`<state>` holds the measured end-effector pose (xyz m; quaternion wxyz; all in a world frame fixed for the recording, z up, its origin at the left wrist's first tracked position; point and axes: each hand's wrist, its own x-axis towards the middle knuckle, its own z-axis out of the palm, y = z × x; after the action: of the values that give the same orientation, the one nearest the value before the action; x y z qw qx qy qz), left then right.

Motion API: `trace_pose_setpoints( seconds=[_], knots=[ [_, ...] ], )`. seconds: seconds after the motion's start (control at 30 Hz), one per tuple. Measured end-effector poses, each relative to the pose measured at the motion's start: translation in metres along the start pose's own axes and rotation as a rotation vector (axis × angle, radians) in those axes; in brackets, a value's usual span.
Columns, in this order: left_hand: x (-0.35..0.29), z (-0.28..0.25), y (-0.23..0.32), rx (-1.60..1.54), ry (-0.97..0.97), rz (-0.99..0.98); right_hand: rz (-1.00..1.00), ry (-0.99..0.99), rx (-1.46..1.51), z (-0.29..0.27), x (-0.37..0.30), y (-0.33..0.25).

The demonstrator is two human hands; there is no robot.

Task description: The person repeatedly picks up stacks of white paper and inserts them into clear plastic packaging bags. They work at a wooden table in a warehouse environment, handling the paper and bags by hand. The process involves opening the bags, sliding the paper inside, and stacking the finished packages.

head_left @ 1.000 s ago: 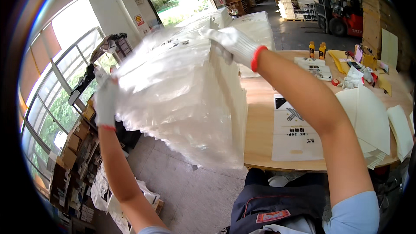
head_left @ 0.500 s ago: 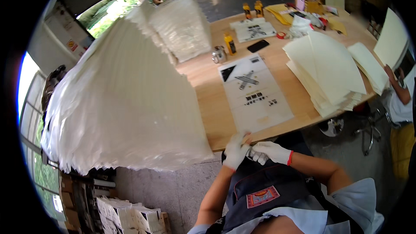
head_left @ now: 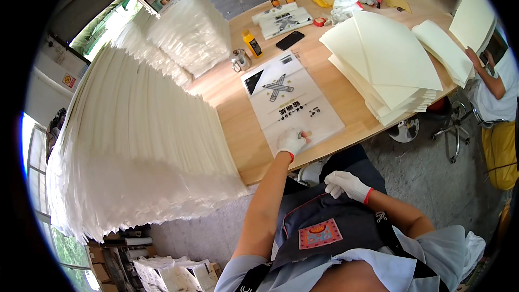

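Note:
A white plastic bag printed with crossed pencils (head_left: 303, 111) lies flat near the table's front edge. My left hand (head_left: 292, 141), in a white glove with bare fingertips showing, rests on the bag's near end. Its fingers are bent together; a small dark spot shows between them, too small to name. My right hand (head_left: 348, 185), also gloved, hovers in front of my dark apron (head_left: 335, 213), off the table. Its fingers are curled in, and whatever they may hold is hidden.
A tall stack of clear-wrapped white sheets (head_left: 140, 135) stands left, with another stack (head_left: 189, 32) behind. Fanned cream sheets (head_left: 384, 65) lie right. A phone (head_left: 290, 40), a metal mug (head_left: 240, 60) and an orange-capped bottle (head_left: 252, 43) stand beyond the bag. A co-worker's arm (head_left: 486, 75) is far right.
My hands have parted. The left has moved forward from my lap onto the bag's near end; the right stays by the apron. The view has shifted, and the bag remains on the table.

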<state>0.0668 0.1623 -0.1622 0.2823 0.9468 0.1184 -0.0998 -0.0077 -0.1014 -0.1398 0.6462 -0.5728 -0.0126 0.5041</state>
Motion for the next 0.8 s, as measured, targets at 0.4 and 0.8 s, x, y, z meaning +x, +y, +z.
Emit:
trace_pose_setpoints(
  seconds=[0.4, 0.8],
  knots=[
    [0.022, 0.008, -0.020, -0.303, 0.289, 0.125, -0.198, -0.108, -0.018, 0.002, 0.030, -0.031],
    [0.001, -0.070, 0.027, -1.043, 0.360, 0.229, -0.560, 0.491, -0.806, -0.017, 0.105, -0.102]
  ],
)
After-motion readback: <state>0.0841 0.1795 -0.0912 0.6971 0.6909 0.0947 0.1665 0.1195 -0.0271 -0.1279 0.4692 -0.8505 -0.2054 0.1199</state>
